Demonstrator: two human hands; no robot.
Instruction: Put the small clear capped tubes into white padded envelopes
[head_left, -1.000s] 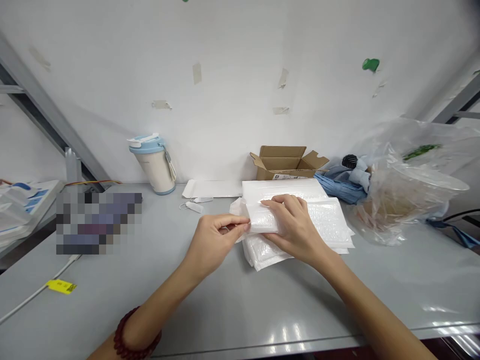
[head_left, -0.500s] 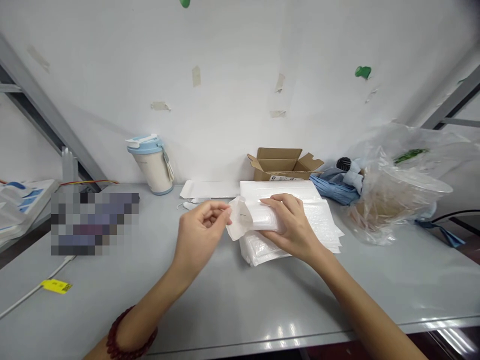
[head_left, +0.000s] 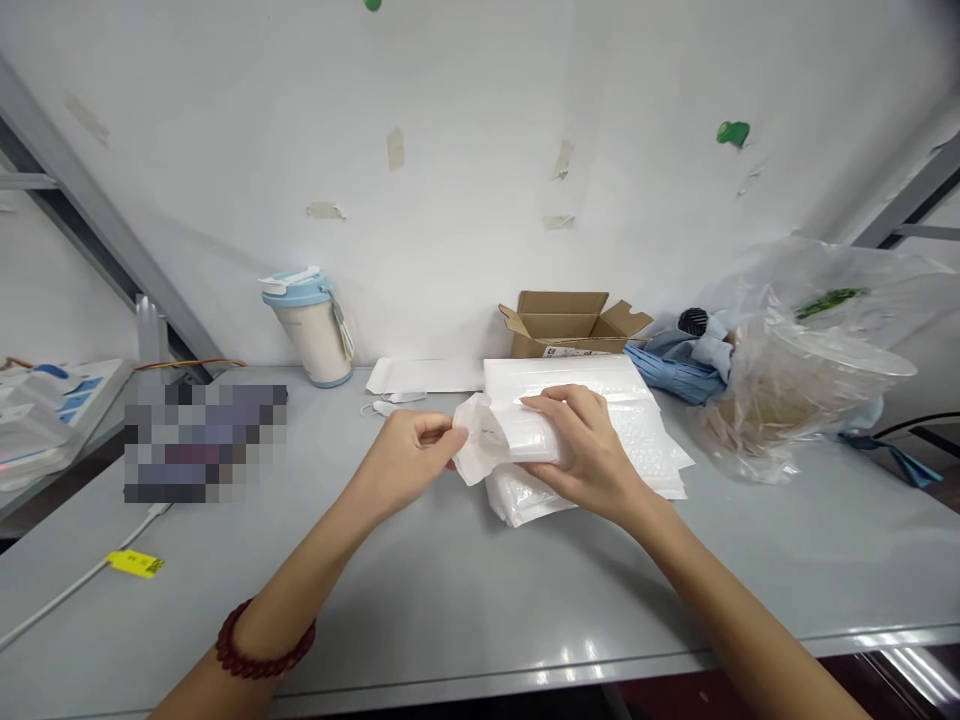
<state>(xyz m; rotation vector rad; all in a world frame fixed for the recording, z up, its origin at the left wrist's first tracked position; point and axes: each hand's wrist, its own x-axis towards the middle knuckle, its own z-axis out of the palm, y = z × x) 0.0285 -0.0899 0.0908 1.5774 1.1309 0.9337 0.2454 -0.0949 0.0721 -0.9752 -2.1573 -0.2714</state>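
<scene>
Two bare hands worked a white bubble mailer (head_left: 517,437) atop a stack of mailers (head_left: 600,440) near the middle of the grey bench (head_left: 465,590). The right hand (head_left: 592,450) pressed the mailer flat against the stack, its grip spread wide over the body. The left hand (head_left: 409,462) pinched the open flap (head_left: 474,452) at the mailer's left end, its grip narrow; whether anything lay inside the mouth could not be made out. Done well, the step seemed to call for steady downward pressure from the right hand while the left kept the flap taut and square, so the mouth stayed open without creasing. Farther back stood a cardboard box (head_left: 574,325), and to the far left a blue-lidded jug (head_left: 309,325).
</scene>
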